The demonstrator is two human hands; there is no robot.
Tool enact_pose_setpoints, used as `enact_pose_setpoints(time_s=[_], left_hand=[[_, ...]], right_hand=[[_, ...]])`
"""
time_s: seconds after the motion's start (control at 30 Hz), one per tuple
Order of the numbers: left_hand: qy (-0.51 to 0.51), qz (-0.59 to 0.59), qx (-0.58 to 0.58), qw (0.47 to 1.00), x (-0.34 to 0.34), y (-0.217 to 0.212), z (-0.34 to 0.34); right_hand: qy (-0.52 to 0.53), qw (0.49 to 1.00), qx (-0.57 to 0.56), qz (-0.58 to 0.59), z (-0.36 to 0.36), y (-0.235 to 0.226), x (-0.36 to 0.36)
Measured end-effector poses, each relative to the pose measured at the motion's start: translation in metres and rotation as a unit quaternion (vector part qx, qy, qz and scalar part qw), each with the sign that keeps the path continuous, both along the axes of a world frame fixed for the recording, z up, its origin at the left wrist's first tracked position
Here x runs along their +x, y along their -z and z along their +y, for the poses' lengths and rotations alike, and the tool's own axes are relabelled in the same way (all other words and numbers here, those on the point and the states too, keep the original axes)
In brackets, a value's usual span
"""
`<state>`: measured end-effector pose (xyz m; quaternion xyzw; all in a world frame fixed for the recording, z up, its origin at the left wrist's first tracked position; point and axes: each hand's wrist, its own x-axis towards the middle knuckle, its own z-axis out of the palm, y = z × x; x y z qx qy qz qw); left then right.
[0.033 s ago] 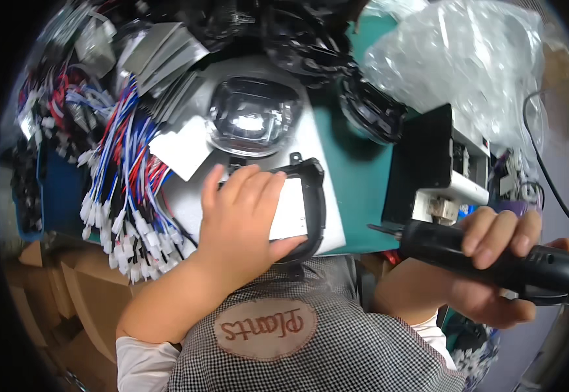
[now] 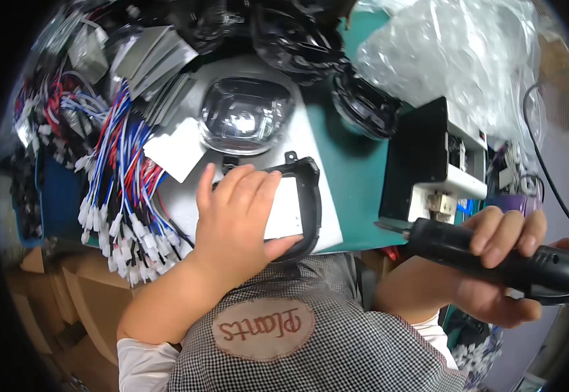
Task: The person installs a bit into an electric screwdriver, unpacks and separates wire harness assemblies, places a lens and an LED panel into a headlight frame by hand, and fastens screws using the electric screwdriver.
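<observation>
My left hand (image 2: 235, 212) rests over a black plastic housing (image 2: 312, 202) and grips it, fingers across its far side and thumb along the near part. A white plate (image 2: 285, 212) lies inside the housing, partly hidden under that hand. My right hand (image 2: 508, 238) is wrapped round a black electric screwdriver (image 2: 451, 245), held level to the right of the housing. Its bit (image 2: 394, 226) points left, apart from the housing. Beyond my left hand sits a clear domed lens cover (image 2: 248, 114) on a white sheet (image 2: 320, 222).
Bundled wires (image 2: 124, 157) with white connectors hang at the left. Beside them lie a white card (image 2: 176, 150) and grey plates (image 2: 157, 62). A black-and-white box (image 2: 418, 163) stands right on the green mat (image 2: 363, 189); behind are black housings (image 2: 366, 104) and clear plastic bags (image 2: 454, 59).
The screwdriver and my right hand have shifted slightly to the right. The rest of the scene has slid a little left in the view; my left hand keeps its grip.
</observation>
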<state>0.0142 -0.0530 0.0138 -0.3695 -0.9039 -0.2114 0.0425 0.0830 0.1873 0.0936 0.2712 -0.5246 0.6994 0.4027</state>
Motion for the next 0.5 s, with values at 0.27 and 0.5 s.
enact_pose_setpoints(time_s=[0.27,0.5], left_hand=[[0.025,0.009,-0.017,0.999,-0.005,-0.001,0.013],[0.025,0.014,0.006,1.0,-0.004,0.004,0.008]], right_hand=[[0.001,1.0,-0.005,-0.007,-0.003,0.013,0.008],[-0.054,0.996,0.063,-0.016,-0.031,0.036,-0.022]])
